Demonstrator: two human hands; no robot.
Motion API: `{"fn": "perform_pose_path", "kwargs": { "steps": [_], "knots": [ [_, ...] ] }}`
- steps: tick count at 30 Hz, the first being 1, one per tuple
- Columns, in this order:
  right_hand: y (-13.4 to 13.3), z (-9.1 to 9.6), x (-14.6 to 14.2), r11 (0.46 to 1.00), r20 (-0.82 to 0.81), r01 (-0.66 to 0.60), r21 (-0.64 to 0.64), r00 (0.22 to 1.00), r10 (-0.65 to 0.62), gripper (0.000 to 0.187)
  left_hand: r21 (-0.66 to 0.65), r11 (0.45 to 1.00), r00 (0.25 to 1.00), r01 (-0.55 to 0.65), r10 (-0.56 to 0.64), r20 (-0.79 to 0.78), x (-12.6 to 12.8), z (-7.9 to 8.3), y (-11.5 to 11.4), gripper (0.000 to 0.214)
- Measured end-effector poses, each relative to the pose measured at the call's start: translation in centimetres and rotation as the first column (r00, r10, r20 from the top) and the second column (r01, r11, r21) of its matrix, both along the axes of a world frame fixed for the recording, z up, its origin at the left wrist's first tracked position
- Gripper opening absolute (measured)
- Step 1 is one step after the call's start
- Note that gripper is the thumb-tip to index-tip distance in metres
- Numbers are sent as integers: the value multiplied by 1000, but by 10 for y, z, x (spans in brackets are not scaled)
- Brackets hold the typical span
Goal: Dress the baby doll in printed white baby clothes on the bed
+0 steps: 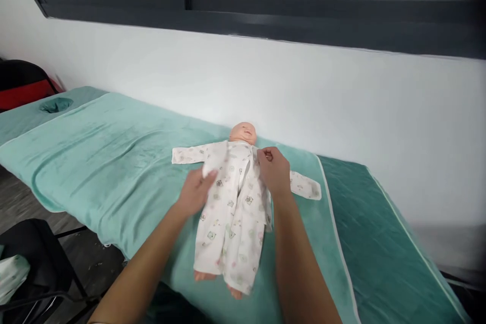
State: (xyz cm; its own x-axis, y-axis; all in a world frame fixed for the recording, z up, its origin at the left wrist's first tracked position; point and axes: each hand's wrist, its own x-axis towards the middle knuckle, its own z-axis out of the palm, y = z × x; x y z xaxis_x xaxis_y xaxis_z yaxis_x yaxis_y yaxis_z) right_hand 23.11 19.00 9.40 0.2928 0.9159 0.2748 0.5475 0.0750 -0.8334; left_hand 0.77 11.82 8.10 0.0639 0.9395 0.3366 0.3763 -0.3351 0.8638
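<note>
A baby doll (243, 133) lies on its back on a green towel (114, 157), head toward the wall. It wears a white printed romper (231, 217) with both sleeves spread out; bare feet stick out at the bottom. My left hand (195, 191) grips the romper's left front flap near the doll's chest, fingers closed on the cloth. My right hand (274, 169) pinches the right front edge of the romper near the collar.
The towel covers a padded table (379, 243) that runs along a white wall under a dark window frame. A black chair (34, 258) stands at the lower left, with a piece of printed cloth (11, 276) on it. A red and black seat (23, 86) is at the far left.
</note>
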Motion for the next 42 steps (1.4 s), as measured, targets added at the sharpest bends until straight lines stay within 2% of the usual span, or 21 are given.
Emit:
{"fn": "perform_pose_path", "kwargs": {
  "steps": [1, 3, 5, 6, 8, 10, 12, 13, 16, 18, 22, 27, 30, 33, 38, 42],
  "knots": [
    [9, 2, -3, 999, 67, -3, -36, 998, 6, 28, 36, 992, 986, 118, -113, -119, 8, 10, -5, 36],
    [23, 5, -8, 991, 209, -10, -136, 977, 39, 35, 99, 928, 889, 360, -309, -339, 19, 23, -12, 27],
    [30, 5, -10, 974, 291, -11, -227, 953, 79, 39, 122, 867, 819, 484, -399, -413, 22, 27, -12, 24],
    [32, 5, -10, 966, 297, -13, -257, 951, 91, 40, 131, 860, 823, 494, -413, -389, 21, 26, -7, 25],
    [32, 3, -7, 958, 252, -26, -285, 963, 101, 39, 144, 905, 895, 401, -354, -272, 17, 24, 12, 28],
    [31, 0, -4, 958, 170, -45, -284, 981, 97, 36, 128, 967, 965, 218, -194, -176, 17, 24, 41, 29],
    [31, -2, -1, 962, 75, -68, -263, 993, 90, 31, 84, 994, 983, 63, -47, -176, 24, 27, 74, 24],
    [32, -2, 0, 963, 20, -84, -254, 996, 92, 29, 45, 999, 981, 23, -14, -195, 30, 30, 89, 22],
    [35, -5, 3, 953, -174, -150, -264, 979, 106, 28, -121, 993, 964, 14, -45, -261, 51, 37, 125, 21],
    [37, -7, 5, 951, -309, -192, -242, 944, 112, 29, -228, 973, 952, 33, -100, -288, 60, 41, 137, 18],
    [39, -9, 7, 965, -481, -211, -159, 869, 111, 32, -338, 939, 960, 58, -145, -239, 63, 46, 144, 16],
    [36, -10, 3, 975, -649, -197, -104, 756, 83, 35, -422, 899, 991, 118, -78, 111, 74, 47, 142, 20],
    [36, -13, 2, 976, -694, -202, -85, 715, 87, 32, -426, 893, 984, 143, -82, 159, 81, 44, 139, 19],
    [38, -17, 2, 969, -656, -234, -77, 743, 128, 29, -415, 888, 973, 200, -129, 193, 78, 37, 138, 19],
    [41, -19, -2, 979, -462, -206, 11, 867, 188, 19, -413, 873, 948, 260, -150, 281, 68, 29, 140, 17],
    [41, -17, -3, 974, -414, -224, 20, 885, 212, 15, -412, 867, 936, 280, -152, 316, 68, 27, 141, 19]
  ]
}}
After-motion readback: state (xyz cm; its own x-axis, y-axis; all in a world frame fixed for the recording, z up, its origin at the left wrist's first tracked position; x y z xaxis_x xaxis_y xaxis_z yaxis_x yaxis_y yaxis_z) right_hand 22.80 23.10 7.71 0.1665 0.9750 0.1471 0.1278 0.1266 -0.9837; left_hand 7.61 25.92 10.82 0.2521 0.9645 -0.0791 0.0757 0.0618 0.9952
